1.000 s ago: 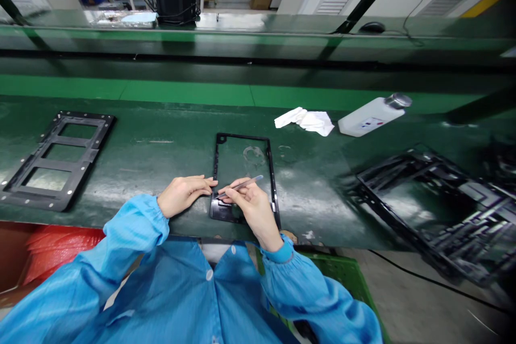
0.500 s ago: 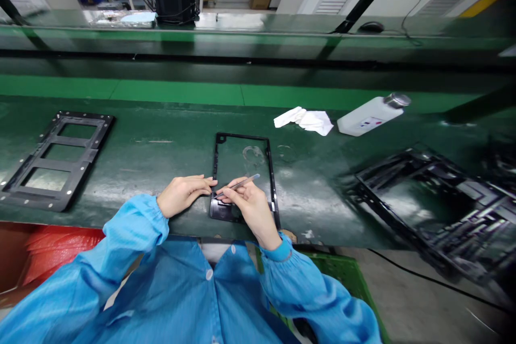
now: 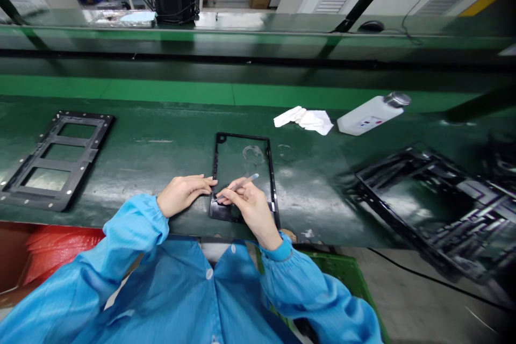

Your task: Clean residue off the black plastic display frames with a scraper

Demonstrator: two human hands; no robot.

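Gently, right hand point(image 3: 250, 205) angles slim tool point(image 3: 237, 187) leftward.

Even, fairly bright light falls from above; its source is out of frame. Pale, diffuse glare lies on the green counter point(image 3: 161, 156), strongest right of centre and beside the hands point(image 3: 220, 193), and a whiter sheen crosses the top centre. Shadows are soft. The middle is reasonably sharp, though fine detail near the fingertips is too small to read. Towards the right edge things smear and stretch, and the far right corners darken.
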